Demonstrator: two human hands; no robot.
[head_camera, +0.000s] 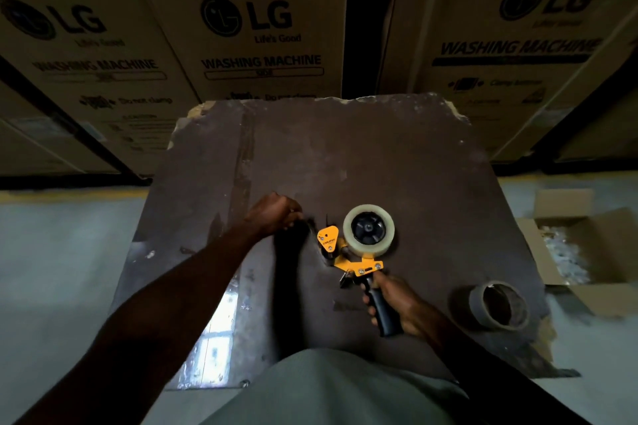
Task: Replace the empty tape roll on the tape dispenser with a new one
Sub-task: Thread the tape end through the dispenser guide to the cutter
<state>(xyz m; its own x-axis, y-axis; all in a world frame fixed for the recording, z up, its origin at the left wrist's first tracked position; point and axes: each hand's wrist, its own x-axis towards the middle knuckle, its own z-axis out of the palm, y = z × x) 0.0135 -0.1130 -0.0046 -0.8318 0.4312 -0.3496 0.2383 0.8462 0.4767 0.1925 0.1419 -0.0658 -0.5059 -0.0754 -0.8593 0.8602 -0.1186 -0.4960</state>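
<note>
A yellow tape dispenser [348, 257] lies on the dark brown table [345, 155], with a clear tape roll [368, 230] seated on its black hub. My right hand [397, 304] grips its black handle. My left hand [276, 214] is closed to the left of the dispenser's front end, pinching what looks like the loose end of the tape, which is hard to make out. An empty cardboard tape core [499, 304] lies on its side near the table's right edge.
Large cardboard washing machine boxes [262, 28] stand stacked behind the table. An open carton [587, 245] with white packing material sits on the floor at the right. The table's edges are chipped. My torso fills the bottom of the view.
</note>
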